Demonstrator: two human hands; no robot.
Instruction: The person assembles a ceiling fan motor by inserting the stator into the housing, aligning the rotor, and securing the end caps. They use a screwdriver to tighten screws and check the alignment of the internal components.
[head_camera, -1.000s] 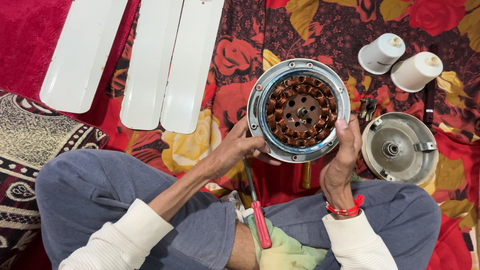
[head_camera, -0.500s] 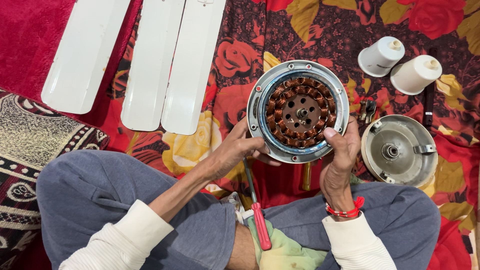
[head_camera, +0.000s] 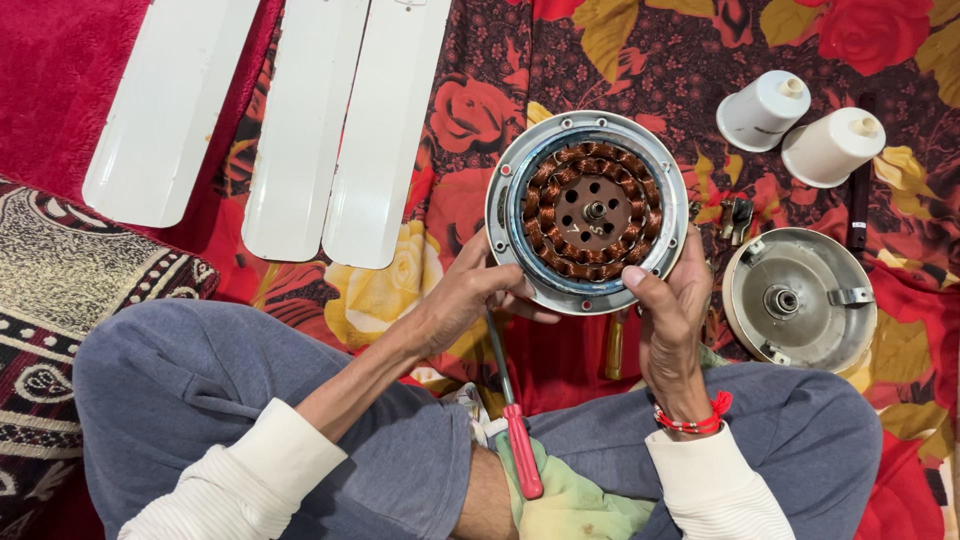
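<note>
Both hands hold up a round ceiling-fan motor housing (head_camera: 587, 212), a silver rim around brown copper windings and a centre shaft. My left hand (head_camera: 470, 298) grips its lower left edge from underneath. My right hand (head_camera: 672, 305) grips the lower right edge, thumb on the rim. A red-handled screwdriver (head_camera: 514, 415) lies below the motor, between my knees, on a yellow-green cloth (head_camera: 570, 505).
Three white fan blades (head_camera: 300, 130) lie side by side at top left. A round metal motor cover (head_camera: 800, 300) sits to the right, with two white cup-shaped canopies (head_camera: 800, 125) above it. Small metal parts (head_camera: 735, 215) lie between. A floral red cloth covers the floor.
The motor has shifted slightly left and turned a little in my hands. My right thumb has slid along the rim. The screwdriver and the other parts stay put.
</note>
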